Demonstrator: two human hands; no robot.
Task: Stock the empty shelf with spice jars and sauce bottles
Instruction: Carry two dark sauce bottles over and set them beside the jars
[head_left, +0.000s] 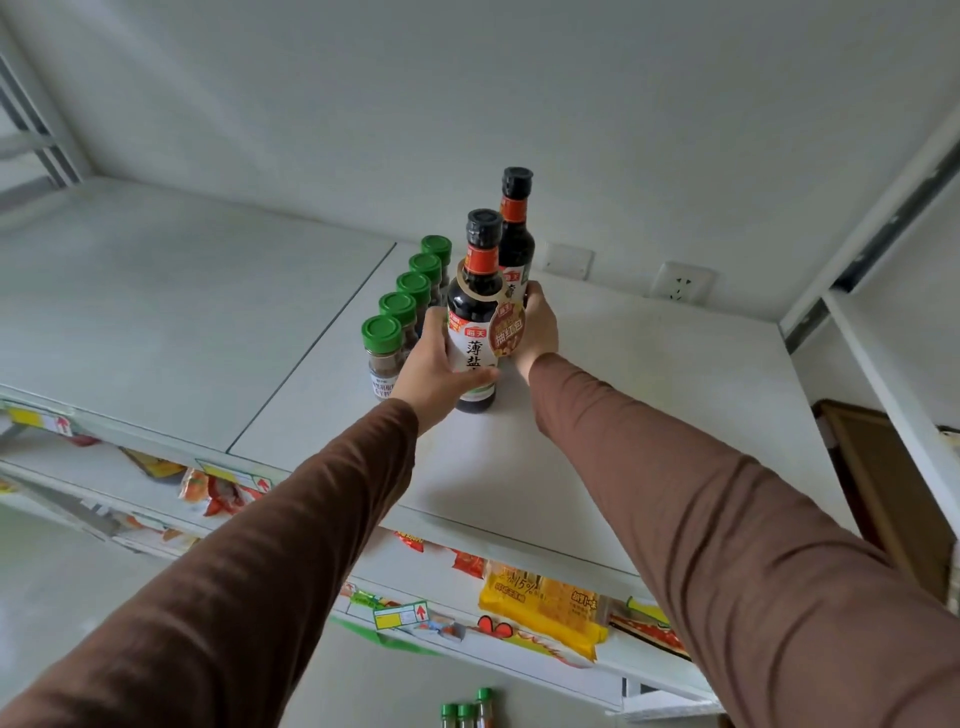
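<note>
Two hands work the shelf (623, 395): left hand (434, 371) wraps the near sauce bottle (475, 332); right hand (537, 327) curls behind it. Glass, heavy, top-tall: hold low.

This looks like a small shop. White metal shelving (597, 415) carries price tags with red arrows (400, 616) along its near edges, packaged snacks (543, 605) lie on the lower shelf, and identical green-capped spice jars (402, 306) stand in a row beside sauce bottles (475, 317).
</note>
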